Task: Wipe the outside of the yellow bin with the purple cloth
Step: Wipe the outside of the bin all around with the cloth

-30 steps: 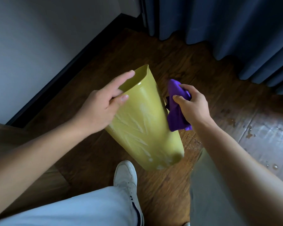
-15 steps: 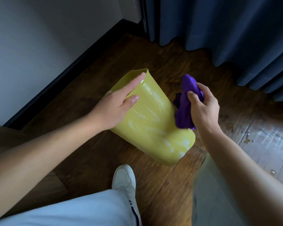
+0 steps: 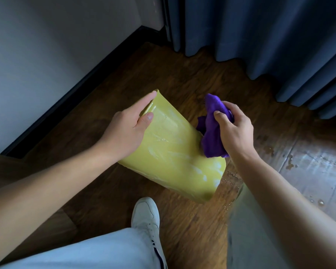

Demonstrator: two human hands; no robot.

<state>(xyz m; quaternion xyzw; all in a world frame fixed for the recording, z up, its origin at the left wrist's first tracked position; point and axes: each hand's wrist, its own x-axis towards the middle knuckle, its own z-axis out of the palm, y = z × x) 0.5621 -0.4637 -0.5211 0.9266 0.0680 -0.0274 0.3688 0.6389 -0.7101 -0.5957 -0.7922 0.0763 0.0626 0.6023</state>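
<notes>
The yellow bin (image 3: 175,152) is held tilted above the wooden floor, its open mouth pointing up and away, its base low and towards me. White wet streaks cover its upper side. My left hand (image 3: 128,131) grips the rim, fingers over the edge and thumb on the outer wall. My right hand (image 3: 235,129) is closed on the bunched purple cloth (image 3: 211,133), which presses against the bin's right edge about halfway along.
A dark skirting board (image 3: 81,90) and white wall run along the left. Blue curtains (image 3: 260,39) hang at the back and right. My white shoe (image 3: 145,216) stands below the bin. Water drops (image 3: 291,164) lie on the floor at the right.
The bin has turned so its mouth swings further left and its base towards the right. My right hand with the cloth has shifted up along the bin's right side.
</notes>
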